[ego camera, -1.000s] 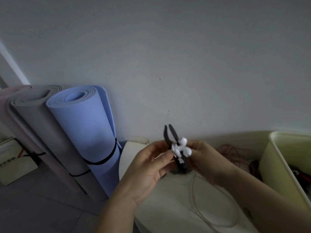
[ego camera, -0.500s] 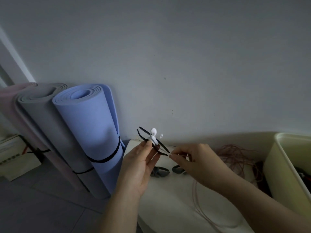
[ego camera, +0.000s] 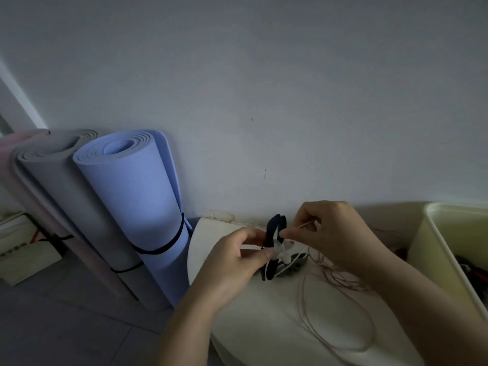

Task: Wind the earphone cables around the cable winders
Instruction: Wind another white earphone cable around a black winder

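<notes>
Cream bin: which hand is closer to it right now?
Right. The right hand, pinching the white cable, sits left of the cream bin, apart from it. The left hand grips the black winder farther left, beyond the right hand.

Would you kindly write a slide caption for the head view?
The left hand holds a black cable winder while the right hand pinches white earphone cable.

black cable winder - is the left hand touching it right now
Touching. The head view shows the left hand pinching the black cable winder between thumb and fingertips, no gap; the right hand pinches the white earphone cable.
</notes>
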{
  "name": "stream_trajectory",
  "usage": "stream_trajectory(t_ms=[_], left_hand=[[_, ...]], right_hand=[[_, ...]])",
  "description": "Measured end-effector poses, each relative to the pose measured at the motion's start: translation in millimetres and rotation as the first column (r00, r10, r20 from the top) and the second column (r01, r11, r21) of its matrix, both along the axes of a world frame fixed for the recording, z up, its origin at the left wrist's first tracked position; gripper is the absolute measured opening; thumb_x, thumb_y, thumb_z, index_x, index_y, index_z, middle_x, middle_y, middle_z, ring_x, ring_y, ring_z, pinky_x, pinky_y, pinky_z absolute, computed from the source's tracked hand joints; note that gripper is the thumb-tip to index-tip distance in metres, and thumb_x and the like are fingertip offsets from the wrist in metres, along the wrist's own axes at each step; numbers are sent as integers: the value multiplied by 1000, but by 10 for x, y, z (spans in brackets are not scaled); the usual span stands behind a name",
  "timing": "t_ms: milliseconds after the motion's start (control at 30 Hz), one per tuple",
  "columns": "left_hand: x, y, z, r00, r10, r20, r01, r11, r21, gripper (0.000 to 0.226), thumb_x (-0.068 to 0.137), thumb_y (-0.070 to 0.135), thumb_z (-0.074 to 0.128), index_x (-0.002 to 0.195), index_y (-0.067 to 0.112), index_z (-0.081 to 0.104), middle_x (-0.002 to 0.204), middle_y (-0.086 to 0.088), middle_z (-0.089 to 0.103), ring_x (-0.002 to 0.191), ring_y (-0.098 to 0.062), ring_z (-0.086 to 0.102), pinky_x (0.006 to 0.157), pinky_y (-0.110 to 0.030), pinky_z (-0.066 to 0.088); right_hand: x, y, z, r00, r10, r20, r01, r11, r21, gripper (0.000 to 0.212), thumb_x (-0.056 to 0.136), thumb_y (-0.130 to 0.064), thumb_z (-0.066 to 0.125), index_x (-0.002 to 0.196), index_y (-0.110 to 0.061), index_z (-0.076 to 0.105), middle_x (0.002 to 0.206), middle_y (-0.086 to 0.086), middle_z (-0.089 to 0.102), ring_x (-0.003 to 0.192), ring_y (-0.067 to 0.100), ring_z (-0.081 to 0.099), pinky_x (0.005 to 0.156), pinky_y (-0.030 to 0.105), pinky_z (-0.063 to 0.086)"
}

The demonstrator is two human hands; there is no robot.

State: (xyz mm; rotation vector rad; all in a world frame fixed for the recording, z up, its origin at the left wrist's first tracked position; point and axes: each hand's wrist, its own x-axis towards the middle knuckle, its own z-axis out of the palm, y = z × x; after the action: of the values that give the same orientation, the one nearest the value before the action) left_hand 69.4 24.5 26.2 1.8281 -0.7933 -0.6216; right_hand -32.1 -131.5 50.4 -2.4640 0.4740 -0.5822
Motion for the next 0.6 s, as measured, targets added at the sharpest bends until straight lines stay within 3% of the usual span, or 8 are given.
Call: stream_trajectory(t_ms=[133,233,333,400,467,533,600], left_hand=[[12,49,5,991,-85,102,73,991,115,16,89,28,66,105,33,64,100,21,68,86,7,65,77,-12,51],[55,90,1,985,-142,99,125,980,156,17,91,26,65,105,35,64,102,22,68,90,5,65,86,-19,52],[85,135,22,973,-215,-88,220,974,52,20,91,17,64,109,25,65,107,10,72,101,-5,66,97,-29,50],[78,139,40,927,-269,-261,249,962,-108,22,89,11,65,111,14,65,109,-3,72,103,-17,68,98,-35,51],[59,108,47,841,-296,-453,165,938,-306,27,83,7,67,110,6,65,106,-11,72,100,-24,69,91,-35,55],[40,61,68,780,-279,-560,33,912,-409,29,81,7,66,109,2,66,105,-14,72,99,-23,69,87,-33,57],[15,10,72,727,-246,-641,-98,887,-452,24,84,10,65,107,6,68,104,-11,72,98,-18,70,91,-34,55]], right_hand=[[-10,20,30,994,55,-91,-64,993,-103,29,71,-48,73,62,-37,48,65,-10,51,67,-2,45,59,12,29],[-6,-7,34,997,75,-24,-74,996,44,23,77,-35,74,65,-35,54,67,-10,54,64,-9,50,59,8,36],[15,-55,18,992,76,101,-107,927,359,12,75,-38,71,75,-28,64,69,-5,65,63,1,57,62,14,45],[50,-44,-35,984,88,157,-157,846,510,19,74,-39,67,80,-20,66,70,-3,67,66,7,61,66,17,48],[117,17,-129,980,91,176,-180,775,606,12,82,-27,67,79,-16,65,69,-2,66,65,7,58,65,18,46],[194,120,-244,984,67,168,-164,722,672,15,87,-19,67,72,-19,66,66,-1,64,64,10,55,65,24,43],[244,213,-321,993,32,110,-97,754,649,25,92,-21,61,67,-19,64,54,-10,58,52,5,47,55,19,39]])
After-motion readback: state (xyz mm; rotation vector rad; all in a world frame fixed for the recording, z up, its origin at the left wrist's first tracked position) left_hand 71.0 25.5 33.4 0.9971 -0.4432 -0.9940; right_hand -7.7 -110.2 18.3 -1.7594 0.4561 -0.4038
